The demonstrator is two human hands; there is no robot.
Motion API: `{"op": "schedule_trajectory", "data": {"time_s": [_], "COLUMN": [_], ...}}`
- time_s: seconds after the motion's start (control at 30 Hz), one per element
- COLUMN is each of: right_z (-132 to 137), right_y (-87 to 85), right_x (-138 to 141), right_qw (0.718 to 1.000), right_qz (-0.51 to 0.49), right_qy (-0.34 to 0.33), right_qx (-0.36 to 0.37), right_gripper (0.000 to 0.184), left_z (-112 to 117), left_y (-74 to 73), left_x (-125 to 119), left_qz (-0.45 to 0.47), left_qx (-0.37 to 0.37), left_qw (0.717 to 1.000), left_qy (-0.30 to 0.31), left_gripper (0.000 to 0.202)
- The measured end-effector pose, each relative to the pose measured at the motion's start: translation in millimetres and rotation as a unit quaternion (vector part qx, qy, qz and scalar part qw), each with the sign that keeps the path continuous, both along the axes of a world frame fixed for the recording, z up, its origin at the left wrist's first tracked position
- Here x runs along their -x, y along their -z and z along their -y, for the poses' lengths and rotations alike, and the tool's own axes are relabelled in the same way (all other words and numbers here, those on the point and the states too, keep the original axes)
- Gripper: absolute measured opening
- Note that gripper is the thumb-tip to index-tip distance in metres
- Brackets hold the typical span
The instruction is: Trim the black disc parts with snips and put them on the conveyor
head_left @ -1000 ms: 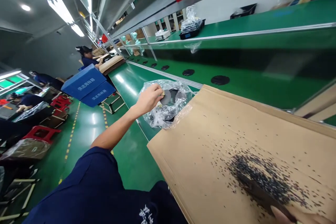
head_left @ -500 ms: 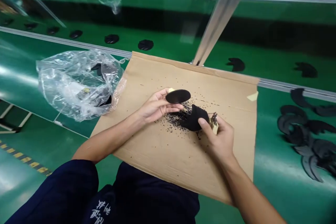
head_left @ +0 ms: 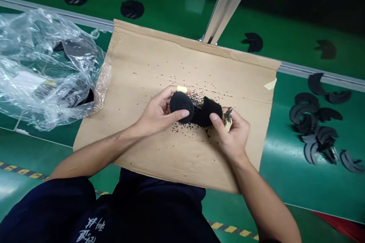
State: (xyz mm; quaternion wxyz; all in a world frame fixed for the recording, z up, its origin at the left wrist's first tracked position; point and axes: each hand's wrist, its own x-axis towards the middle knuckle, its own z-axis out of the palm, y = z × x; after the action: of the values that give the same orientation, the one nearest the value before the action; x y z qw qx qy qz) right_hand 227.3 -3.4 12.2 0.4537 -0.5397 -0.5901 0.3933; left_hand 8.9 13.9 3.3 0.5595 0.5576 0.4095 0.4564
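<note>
My left hand [head_left: 162, 112] grips a black round disc [head_left: 181, 106], its thumb on the face turned up to the camera. Yellow tape [head_left: 182, 89] wraps one of its fingertips. In my right hand [head_left: 234, 133], the thumb presses on a black piece with a notched end [head_left: 209, 112]. Small nippers [head_left: 229, 114] stick up from the same hand, their handles mostly hidden in the palm. The disc's right edge meets or overlaps the black piece; I cannot tell if they touch. Black crumbs [head_left: 196, 100] lie scattered underneath on the cardboard sheet [head_left: 159, 155].
A clear plastic bag [head_left: 54, 79] with dark parts inside lies at left. Several black crescent pieces [head_left: 305, 106] are heaped on the green bench at right. Behind the cardboard run a metal rail [head_left: 322, 78] and an upright post [head_left: 228, 7], with more black parts [head_left: 132, 9] beyond.
My left hand has turned the disc from nearly edge-on to face-up and brought it closer to the black piece. My right hand keeps its hold. The view has tilted downward.
</note>
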Motion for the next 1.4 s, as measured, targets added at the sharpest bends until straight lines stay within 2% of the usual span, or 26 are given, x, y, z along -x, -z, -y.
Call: {"op": "schedule_trajectory", "data": {"time_s": [0.1,0.23,0.4,0.57,0.8,0.97,1.23,1.4], "right_z": [1.7,2.8,2.6,3.1,3.8,5.1,6.0,7.0], "right_y": [1.0,2.5,3.2,0.8,0.7,-0.5,-2.9,-2.3], "right_x": [0.7,1.2,3.4,6.0,7.3,5.6,8.0,7.4], "right_qw": [1.0,0.999,0.999,0.999,0.998,0.996,0.997,0.997], "right_qz": [0.001,-0.001,0.013,0.002,-0.01,-0.02,-0.024,-0.016], "right_qy": [-0.028,-0.034,-0.024,-0.04,-0.032,-0.04,-0.031,-0.025], "right_qx": [0.003,-0.008,0.017,0.019,0.051,0.072,0.072,0.076], "right_gripper": [0.037,0.036,0.032,0.036,0.042,0.045,0.043,0.046], "left_z": [3.6,4.7,6.1,9.4,11.9,8.3,10.9,11.4], "left_y": [2.5,5.9,6.1,8.4,7.7,7.2,11.9,16.8], "left_x": [-1.7,1.1,-0.5,-4.0,-2.1,-3.4,-7.0,-8.6], "left_qz": [-0.057,-0.099,-0.117,-0.106,-0.183,-0.203,-0.188,-0.121], "left_qx": [-0.039,-0.071,-0.113,-0.116,-0.2,-0.266,-0.15,-0.077], "left_qw": [0.997,0.992,0.987,0.988,0.962,0.942,0.97,0.99], "left_qy": [0.022,0.022,0.004,0.0,-0.014,-0.039,-0.02,0.009], "left_gripper": [0.037,0.054,0.03,0.051,0.053,0.044,0.045,0.049]}}
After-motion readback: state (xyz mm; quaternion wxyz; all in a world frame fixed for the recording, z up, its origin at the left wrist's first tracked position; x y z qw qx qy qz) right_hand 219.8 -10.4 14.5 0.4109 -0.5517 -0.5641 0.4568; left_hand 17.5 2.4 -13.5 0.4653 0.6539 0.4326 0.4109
